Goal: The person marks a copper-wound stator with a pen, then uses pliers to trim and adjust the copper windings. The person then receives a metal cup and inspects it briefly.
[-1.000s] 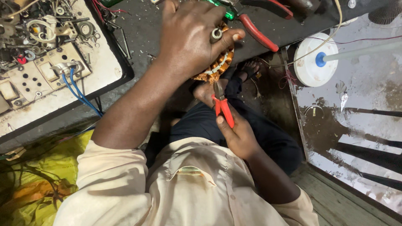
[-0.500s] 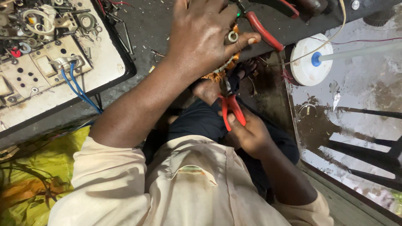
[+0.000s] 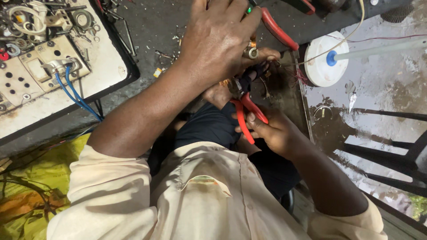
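At far left we see a white switch panel (image 3: 49,84) with blue wires (image 3: 71,91). Our left hand (image 3: 222,40) clamps over the copper-wound coil (image 3: 229,82), mostly hiding it. Our right hand (image 3: 271,131) grips red-handled pliers (image 3: 244,111) touching it. A white disc (image 3: 320,66) lies right.

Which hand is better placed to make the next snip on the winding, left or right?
Right, probably. The right hand already grips the red-handled pliers, jaws up at the copper winding. The left hand lies spread over the winding, steadying it, with no tool.
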